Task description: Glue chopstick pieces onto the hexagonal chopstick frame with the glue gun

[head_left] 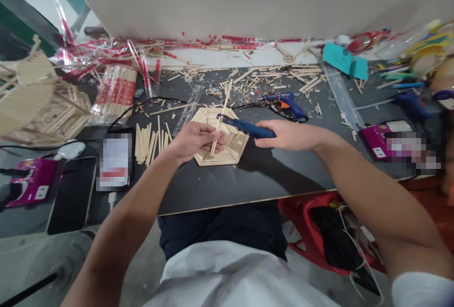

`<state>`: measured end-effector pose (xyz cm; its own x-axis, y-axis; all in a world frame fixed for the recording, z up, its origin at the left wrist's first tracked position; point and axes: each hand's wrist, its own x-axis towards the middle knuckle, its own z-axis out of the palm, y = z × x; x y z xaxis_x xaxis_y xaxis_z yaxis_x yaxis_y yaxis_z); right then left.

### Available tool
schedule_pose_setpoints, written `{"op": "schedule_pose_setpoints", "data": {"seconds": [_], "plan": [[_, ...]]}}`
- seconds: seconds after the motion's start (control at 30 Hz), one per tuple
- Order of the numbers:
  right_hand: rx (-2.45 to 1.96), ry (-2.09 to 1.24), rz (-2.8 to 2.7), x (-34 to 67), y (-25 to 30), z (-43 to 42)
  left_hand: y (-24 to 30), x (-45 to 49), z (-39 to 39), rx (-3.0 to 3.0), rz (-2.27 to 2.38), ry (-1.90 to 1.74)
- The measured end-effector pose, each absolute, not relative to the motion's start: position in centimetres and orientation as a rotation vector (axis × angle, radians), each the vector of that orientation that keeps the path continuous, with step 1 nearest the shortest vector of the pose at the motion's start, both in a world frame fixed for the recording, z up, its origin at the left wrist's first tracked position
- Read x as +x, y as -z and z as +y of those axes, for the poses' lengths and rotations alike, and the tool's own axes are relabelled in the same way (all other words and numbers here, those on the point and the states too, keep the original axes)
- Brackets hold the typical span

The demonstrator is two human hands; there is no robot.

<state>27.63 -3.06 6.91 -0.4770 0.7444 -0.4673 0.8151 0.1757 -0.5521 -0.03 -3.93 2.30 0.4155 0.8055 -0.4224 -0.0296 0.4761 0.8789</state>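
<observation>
My left hand (196, 140) is closed on a long wooden stick (221, 118), holding it upright over a hexagonal piece built of wooden sticks (236, 144) on the dark table. My right hand (287, 135) grips a blue-handled cutter (246, 127) whose jaws meet the stick about halfway up. Both hands hover just above the hexagon.
Cut sticks (147, 142) lie left of the hexagon, beside a phone (114, 160) and a second phone (73, 194). A blue glue gun (285, 103) rests behind. Stick offcuts, red wrappers (117, 90) and stick-built models (33, 99) crowd the back and left. A red stool (319, 231) stands below right.
</observation>
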Motion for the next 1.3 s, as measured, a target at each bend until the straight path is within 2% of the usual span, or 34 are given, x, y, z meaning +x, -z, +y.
{"op": "schedule_pose_setpoints", "data": {"seconds": [0.2,0.57,0.87,1.3], "plan": [[1.537,1.207,2.369,26.7,-6.9,-2.8,-2.5,0.2,-4.1,0.966,1.037,-0.528],[1.561,1.171,2.410,26.1,-6.5,-3.4,-2.5,0.4,-4.2,0.969,1.085,-0.558],[1.638,0.902,2.612,26.0,-4.5,-3.9,-2.9,0.4,-4.1,0.996,1.134,-0.517],[1.537,0.709,2.702,26.4,-3.8,-3.8,-3.2,0.5,-4.4,1.030,1.114,-0.530]]}}
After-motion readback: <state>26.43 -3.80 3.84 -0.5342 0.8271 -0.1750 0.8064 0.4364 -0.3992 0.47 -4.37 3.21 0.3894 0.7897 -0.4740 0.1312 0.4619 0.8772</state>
